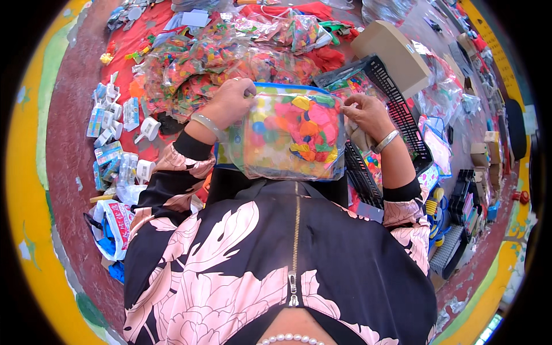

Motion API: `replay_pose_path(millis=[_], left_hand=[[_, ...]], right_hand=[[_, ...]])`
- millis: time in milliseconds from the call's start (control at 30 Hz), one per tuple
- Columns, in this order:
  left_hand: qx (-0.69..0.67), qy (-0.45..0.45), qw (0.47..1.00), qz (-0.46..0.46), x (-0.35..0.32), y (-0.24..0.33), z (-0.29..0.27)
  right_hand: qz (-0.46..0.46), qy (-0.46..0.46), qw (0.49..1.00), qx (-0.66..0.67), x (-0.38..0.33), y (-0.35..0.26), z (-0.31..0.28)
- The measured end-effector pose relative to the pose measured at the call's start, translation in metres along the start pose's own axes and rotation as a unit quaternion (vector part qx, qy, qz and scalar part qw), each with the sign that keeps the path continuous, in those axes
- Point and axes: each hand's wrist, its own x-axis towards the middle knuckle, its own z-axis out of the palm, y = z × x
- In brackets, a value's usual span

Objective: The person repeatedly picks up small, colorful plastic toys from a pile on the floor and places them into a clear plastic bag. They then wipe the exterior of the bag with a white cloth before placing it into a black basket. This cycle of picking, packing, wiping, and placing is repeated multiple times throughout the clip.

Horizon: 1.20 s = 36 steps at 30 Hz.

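A clear plastic bag (253,150) lies over my lap, with bright soft pieces that look like balloons (313,129) bunched in its right half. At the bag's upper left corner my left hand (230,102) is closed, thumb and fingers pinching the plastic. My right hand (368,116) has its fingertips pinched together at the upper right edge. Under the bag, a blue-edged surface (290,87) shows along the top; the rest of it is hidden.
Beyond my hands spreads a heap of clear bags (190,75) with similar colourful pieces. To the right are a black plastic crate (397,109) and a tan cardboard box (394,54). White-handled items (148,129) and a white carrier bag (115,227) lie at left.
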Motion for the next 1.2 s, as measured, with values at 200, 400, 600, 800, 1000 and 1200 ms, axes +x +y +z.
replay_pose_path(millis=[200, 400, 600, 800, 1000, 1200], left_hand=[[-0.027, -0.011, 0.999, -0.02, 0.002, 0.001, 0.003], [-0.131, -0.08, 0.988, -0.034, 0.002, 0.005, -0.006], [-0.333, -0.141, 0.932, -0.002, -0.001, 0.018, -0.022], [-0.291, -0.157, 0.943, 0.026, -0.003, 0.023, -0.024], [-0.267, -0.194, 0.944, 0.03, -0.007, 0.044, -0.039], [-0.359, -0.211, 0.907, -0.068, -0.019, 0.036, -0.06]], right_hand=[[-0.075, 0.004, 0.996, 0.05, 0.003, -0.003, 0.002], [-0.04, 0.031, 0.995, 0.08, -0.019, -0.028, -0.002], [-0.005, -0.09, 0.919, 0.383, -0.014, -0.024, -0.008], [-0.024, -0.113, 0.993, 0.011, 0.009, -0.039, -0.007], [-0.056, -0.17, 0.973, -0.149, 0.043, -0.043, 0.009], [-0.047, -0.219, 0.974, -0.01, 0.048, -0.028, 0.002]])
